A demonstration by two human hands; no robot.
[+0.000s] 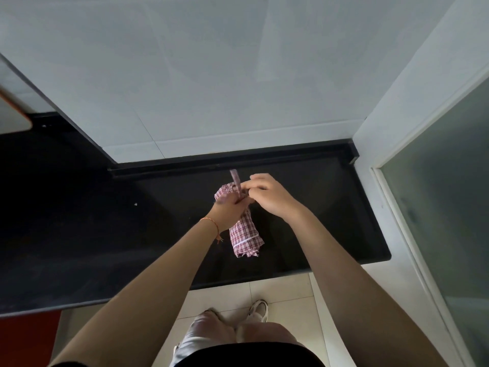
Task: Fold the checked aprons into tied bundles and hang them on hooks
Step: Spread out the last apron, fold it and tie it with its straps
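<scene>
Apron bundle [244, 229] is held above the dark surface [330, 207]. Left hand [232, 207] clamps its middle; right hand [267, 194] pinches the strap [235, 178]. Keep the roll squeezed, pull the strap taut, cinch the knot snug.

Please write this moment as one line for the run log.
left hand: grips checked apron bundle | right hand: pinches strap | above black counter

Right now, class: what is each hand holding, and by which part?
The left hand grips the rolled checked apron bundle round its middle; the right hand pinches the strap at the bundle's top.
</scene>
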